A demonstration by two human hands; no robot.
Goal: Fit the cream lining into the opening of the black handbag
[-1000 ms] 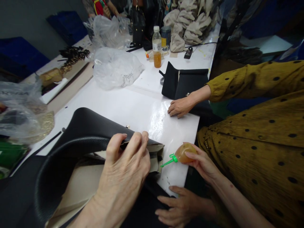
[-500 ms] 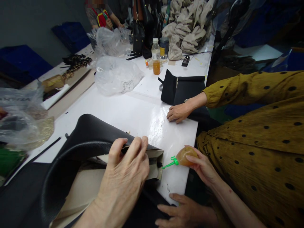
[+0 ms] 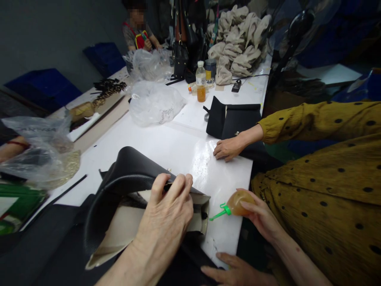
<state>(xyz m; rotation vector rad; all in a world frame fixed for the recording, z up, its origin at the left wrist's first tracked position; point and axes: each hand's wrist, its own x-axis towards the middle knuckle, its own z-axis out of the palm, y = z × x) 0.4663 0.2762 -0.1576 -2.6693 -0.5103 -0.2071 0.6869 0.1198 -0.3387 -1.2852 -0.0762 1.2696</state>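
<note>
Under my left hand (image 3: pixel 171 214) is a black leather handbag (image 3: pixel 127 163) with a beige lining, lying partly open on the table. My left fingers are bent over its upper edge and pinch it. A dark curved strap (image 3: pixel 92 214) loops at the bag's left. In my right hand (image 3: pixel 262 216) is a squeeze bottle (image 3: pixel 238 203) of amber-brown liquid with a green nozzle. The nozzle tip points left and sits close to the bag's raw right end; whether it touches, I cannot tell. Another person's hand (image 3: pixel 229 272) lies beside the black material at the bottom.
A co-worker in a mustard dotted dress (image 3: pixel 321 190) stands at right, one hand (image 3: pixel 228 149) on the white table (image 3: pixel 196 135). Behind that hand lies a black flap piece (image 3: pixel 241 119). Plastic bags (image 3: pixel 156 103), a drink bottle (image 3: pixel 201 83) and beige cloth pieces (image 3: pixel 238 43) sit further back.
The view has shifted, so most things appear lower and further right. The nozzle tip has drawn slightly away from the bag's right end. The bag's left part has swung inward.
</note>
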